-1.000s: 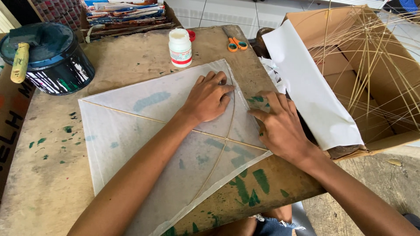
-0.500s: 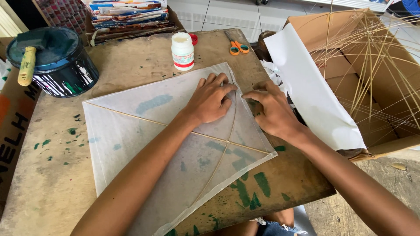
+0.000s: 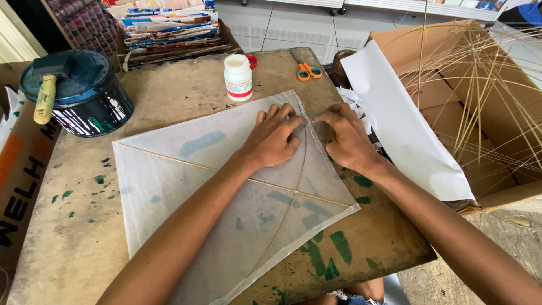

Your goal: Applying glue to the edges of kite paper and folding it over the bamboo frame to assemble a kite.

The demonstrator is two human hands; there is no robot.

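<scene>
Translucent paper kite (image 3: 226,192) flat on table (image 3: 84,248). Left hand (image 3: 274,138) pressed open on it; right hand (image 3: 347,138) fingertips at kite's far-right edge, grasping nothing. Spar (image 3: 296,186) running away between both.

The right hand (image 3: 347,141) has worked its way up the right edge of the translucent white paper kite with thin crossed sticks (image 3: 226,192) toward the top corner, closing on the left hand (image 3: 274,141), which has edged slightly upward too
</scene>
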